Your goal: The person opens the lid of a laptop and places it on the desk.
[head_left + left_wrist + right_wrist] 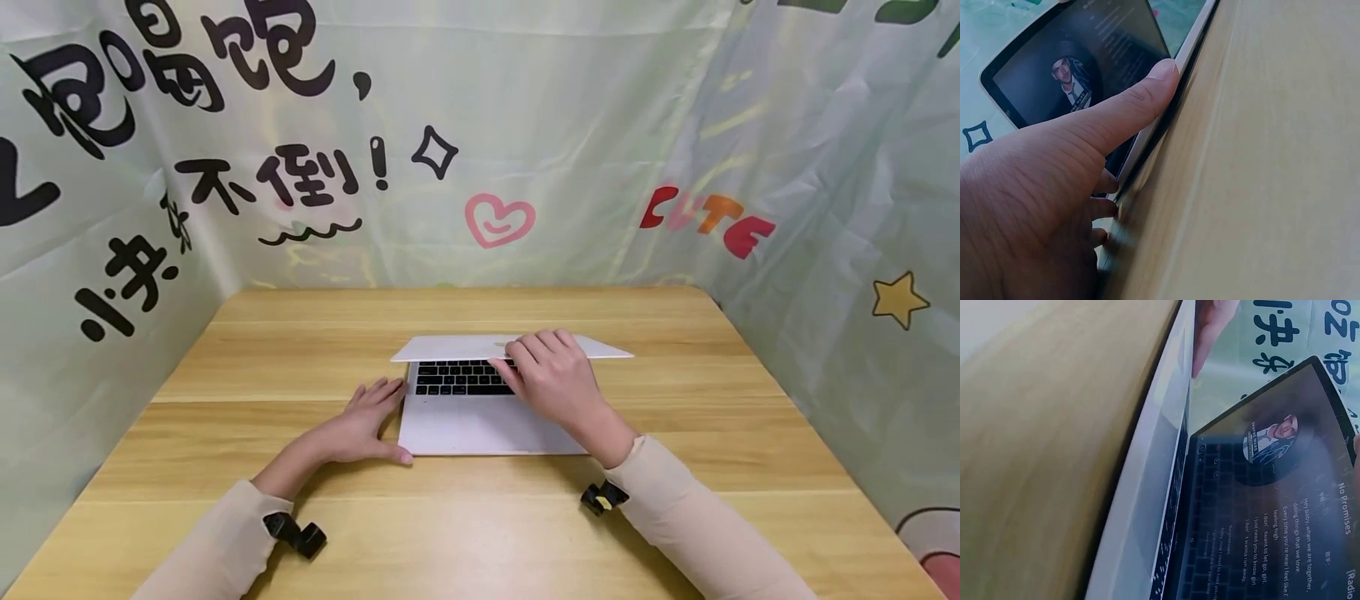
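A silver laptop (480,427) lies on the wooden table with its lid (450,347) partly raised and tilted forward over the black keyboard. My right hand (553,377) grips the lid's upper edge, fingers over its outer side and thumb beneath. In the right wrist view the lit screen (1272,481) shows song lyrics and a small portrait. My left hand (360,425) rests at the laptop's left side, fingers extended along that edge and thumb touching the front left corner. The left wrist view shows that thumb (1141,103) against the edge, with the screen behind it.
The wooden table (300,350) extends around the laptop on every side. Printed cloth (600,100) with lettering and drawings hangs behind it and along both sides. A small black camera sits on each wrist, such as the left one (296,533).
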Demonstrator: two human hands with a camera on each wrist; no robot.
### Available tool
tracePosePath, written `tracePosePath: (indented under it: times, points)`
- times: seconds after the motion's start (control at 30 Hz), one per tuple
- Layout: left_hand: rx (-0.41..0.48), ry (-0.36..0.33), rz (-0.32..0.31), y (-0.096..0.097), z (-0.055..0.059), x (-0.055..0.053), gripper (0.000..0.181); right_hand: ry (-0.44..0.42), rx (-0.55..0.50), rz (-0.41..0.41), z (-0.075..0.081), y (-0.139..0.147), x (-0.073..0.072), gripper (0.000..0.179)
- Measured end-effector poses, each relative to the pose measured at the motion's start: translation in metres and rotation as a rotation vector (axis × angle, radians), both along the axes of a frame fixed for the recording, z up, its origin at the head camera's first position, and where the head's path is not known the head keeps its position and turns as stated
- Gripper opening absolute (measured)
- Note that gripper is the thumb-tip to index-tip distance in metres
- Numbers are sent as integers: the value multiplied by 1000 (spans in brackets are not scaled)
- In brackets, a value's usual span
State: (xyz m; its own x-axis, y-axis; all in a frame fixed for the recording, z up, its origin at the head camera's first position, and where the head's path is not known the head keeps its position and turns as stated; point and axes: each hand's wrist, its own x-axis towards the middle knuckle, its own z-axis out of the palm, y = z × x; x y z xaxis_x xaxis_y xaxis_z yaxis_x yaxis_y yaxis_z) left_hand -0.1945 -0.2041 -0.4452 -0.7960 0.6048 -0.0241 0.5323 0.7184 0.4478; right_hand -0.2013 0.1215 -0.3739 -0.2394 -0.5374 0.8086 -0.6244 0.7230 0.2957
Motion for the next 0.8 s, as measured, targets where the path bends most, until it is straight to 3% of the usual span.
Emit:
tracePosePath:
  times: [0.4, 0.8]
  points:
    - [-2, -18, 7, 0, -2, 1, 118, -54, -16, 18, 10, -1, -10, 42]
    - [-12, 17, -1, 0, -2, 0, 118, -118, -37, -35, 29, -4, -16, 46]
